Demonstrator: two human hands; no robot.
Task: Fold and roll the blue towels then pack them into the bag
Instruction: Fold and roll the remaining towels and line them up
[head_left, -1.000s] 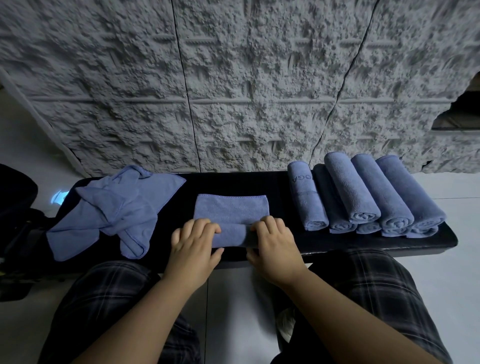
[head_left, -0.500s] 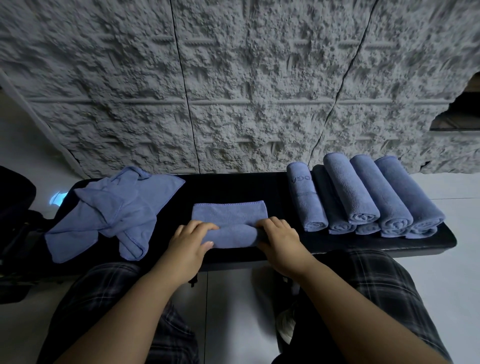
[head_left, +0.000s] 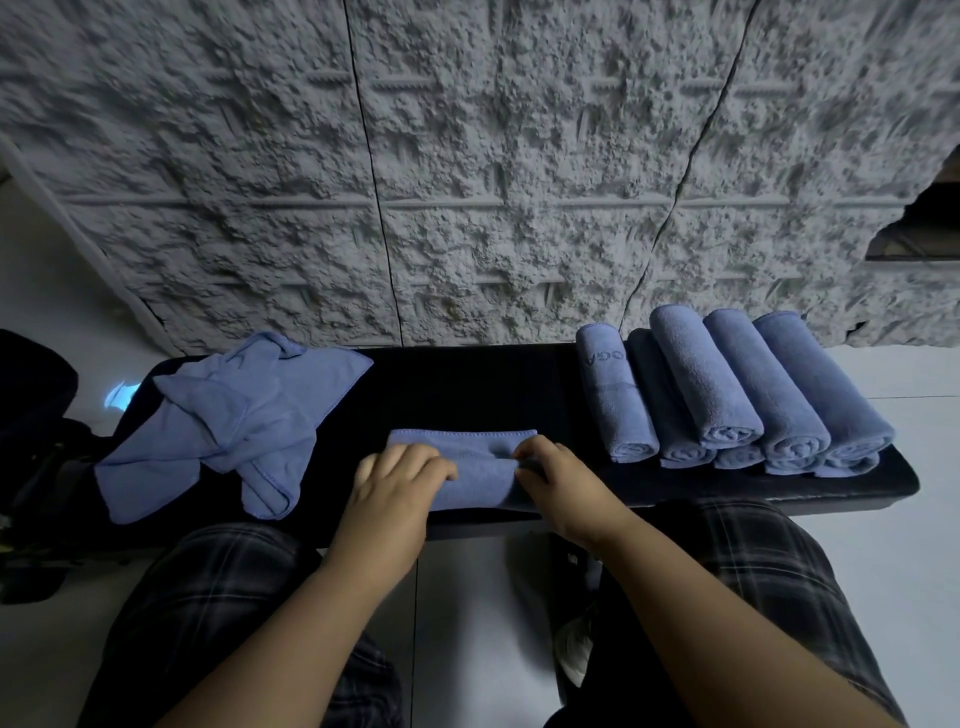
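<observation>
A blue towel (head_left: 475, 465) lies mostly rolled near the front edge of the black bench (head_left: 467, 384), with only a narrow flat strip left beyond the roll. My left hand (head_left: 392, 493) grips the roll's left end with curled fingers. My right hand (head_left: 563, 488) grips the right end the same way. Several finished blue towel rolls (head_left: 727, 395) are stacked side by side at the bench's right end. A heap of loose blue towels (head_left: 234, 421) sits at the left end. No bag is clearly visible.
A rough grey stone wall (head_left: 467, 182) rises right behind the bench. Dark objects (head_left: 31, 415) stand on the floor at the far left. My knees in checked trousers (head_left: 218, 597) are under the bench's front edge, above pale floor tiles.
Both hands have rolled the towel away from me, so the roll is thicker and the flat part much shorter. The stacks at either end have not moved.
</observation>
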